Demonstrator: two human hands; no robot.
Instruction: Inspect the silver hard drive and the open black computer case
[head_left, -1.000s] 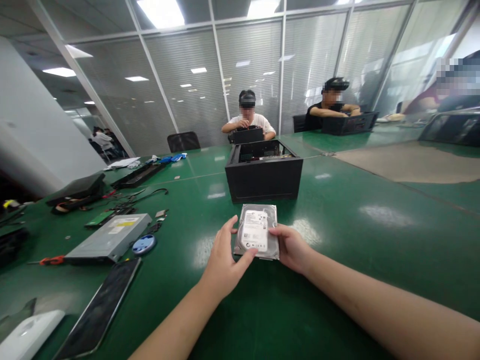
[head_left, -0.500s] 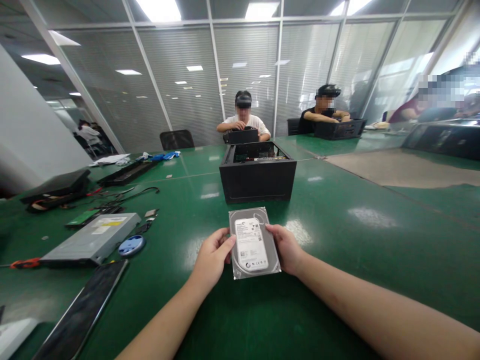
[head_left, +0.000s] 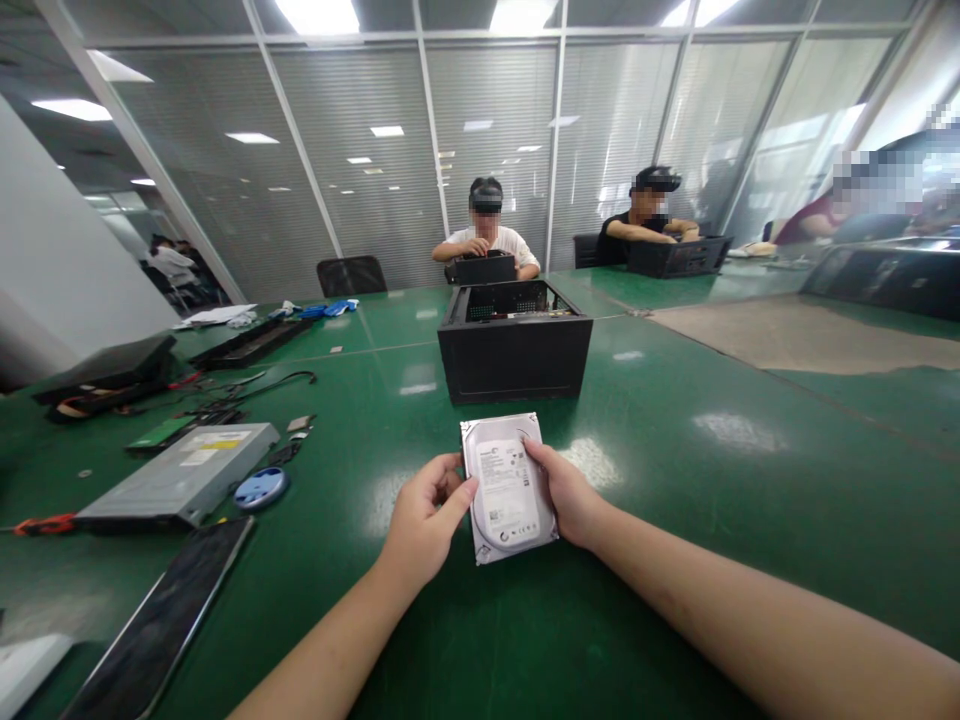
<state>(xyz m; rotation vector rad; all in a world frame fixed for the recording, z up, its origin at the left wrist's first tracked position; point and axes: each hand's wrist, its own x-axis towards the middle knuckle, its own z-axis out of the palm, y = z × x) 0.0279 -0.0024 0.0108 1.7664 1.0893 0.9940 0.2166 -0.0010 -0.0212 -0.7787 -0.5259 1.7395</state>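
Observation:
A silver hard drive [head_left: 507,487] with a white label is held between both my hands just above the green table [head_left: 675,480]. My left hand [head_left: 424,518] grips its left edge, thumb on the label side and fingers curled behind. My right hand [head_left: 570,494] clasps the right edge, thumb on top. The drive is tilted, label facing me. An open black computer case [head_left: 514,341] stands on the table just beyond the drive.
To the left lie a grey optical drive [head_left: 180,475], a blue round disc [head_left: 259,489], a dark flat panel [head_left: 161,620], a red-handled screwdriver [head_left: 41,524], cables and circuit boards. Two people sit at the far side with black cases; another sits far right.
The drive has been turned and tipped more upright toward me, and my left fingers have curled round its edge. Both hands stay on it.

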